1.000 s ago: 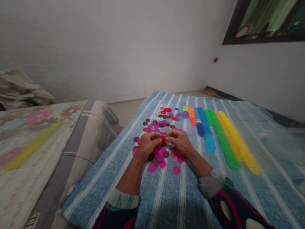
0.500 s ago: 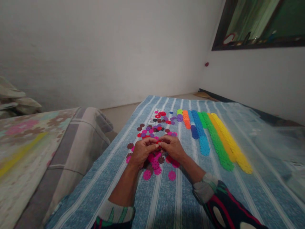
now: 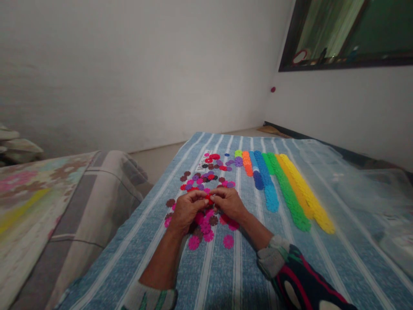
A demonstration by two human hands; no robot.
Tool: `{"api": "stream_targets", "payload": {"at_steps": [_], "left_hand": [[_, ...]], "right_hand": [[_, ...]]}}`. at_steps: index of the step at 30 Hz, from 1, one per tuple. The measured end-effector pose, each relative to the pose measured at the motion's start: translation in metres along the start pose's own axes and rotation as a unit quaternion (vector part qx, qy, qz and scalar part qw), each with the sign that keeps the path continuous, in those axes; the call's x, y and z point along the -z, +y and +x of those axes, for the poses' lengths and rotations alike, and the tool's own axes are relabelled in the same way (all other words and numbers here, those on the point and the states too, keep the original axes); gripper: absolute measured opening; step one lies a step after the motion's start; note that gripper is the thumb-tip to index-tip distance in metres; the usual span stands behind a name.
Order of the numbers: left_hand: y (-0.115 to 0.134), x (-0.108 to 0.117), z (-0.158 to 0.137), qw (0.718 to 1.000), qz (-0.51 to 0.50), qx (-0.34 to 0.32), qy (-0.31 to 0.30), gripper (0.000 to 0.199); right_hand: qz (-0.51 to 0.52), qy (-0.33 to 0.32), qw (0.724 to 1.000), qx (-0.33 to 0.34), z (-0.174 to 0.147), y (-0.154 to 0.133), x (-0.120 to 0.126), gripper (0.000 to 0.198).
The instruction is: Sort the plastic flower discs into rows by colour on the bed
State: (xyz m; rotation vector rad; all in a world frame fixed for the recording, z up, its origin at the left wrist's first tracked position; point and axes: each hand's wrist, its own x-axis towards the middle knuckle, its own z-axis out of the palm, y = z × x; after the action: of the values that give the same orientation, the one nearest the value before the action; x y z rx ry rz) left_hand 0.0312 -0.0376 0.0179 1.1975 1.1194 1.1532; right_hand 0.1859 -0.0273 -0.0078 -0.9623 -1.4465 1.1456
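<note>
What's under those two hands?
Between the left hand and right hand, pink discs and brown discs peek out on the striped cloth. Anything directly beneath the hands is covered, so I can't tell.

Discs (image 3: pixel 228 242): matt, plastic-looking. Cloth (image 3: pixel 219 275) under them: woven, matt, slightly rough-looking. Right, bag (image 3: pixel 371 187): clear thin plastic, faint sheen. Sleeves (image 3: pixel 300 275): knit-looking, matt. Left, cover (image 3: pixel 106 185): soft fabric, matt. Far wall (image 3: pixel 145 77): smooth-looking, matt.
</note>
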Motion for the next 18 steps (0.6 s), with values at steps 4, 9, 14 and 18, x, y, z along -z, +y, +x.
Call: {"api": "stream_targets", "payload": {"at_steps": [4,9,14,18], "left_hand": [[-0.0024,-0.0006,0.0007,1.0,-0.004,-0.005,0.003,0.028],[-0.0033,0.0003,-0.0004,1.0,0.01,-0.012,0.001,0.026],[-0.0016,0.0024,-0.0003,1.0,0.008,-0.017,0.021,0.031],[-0.0016,0.0019,0.0006,0.999,0.022,-0.021,0.021,0.036]], "right_hand": [[0.004,-0.001,1.0,0.006,-0.0008,-0.0005,0.0,0.014],[0.009,-0.003,1.0,0.001,-0.0015,0.001,0.0001,0.012],[-0.009,0.01,1.0,0.011,-0.0022,0.0019,-0.0004,0.011],[-0.01,0.0,1.0,-0.003,-0.003,0.0022,-0.0014,0.013]]}}
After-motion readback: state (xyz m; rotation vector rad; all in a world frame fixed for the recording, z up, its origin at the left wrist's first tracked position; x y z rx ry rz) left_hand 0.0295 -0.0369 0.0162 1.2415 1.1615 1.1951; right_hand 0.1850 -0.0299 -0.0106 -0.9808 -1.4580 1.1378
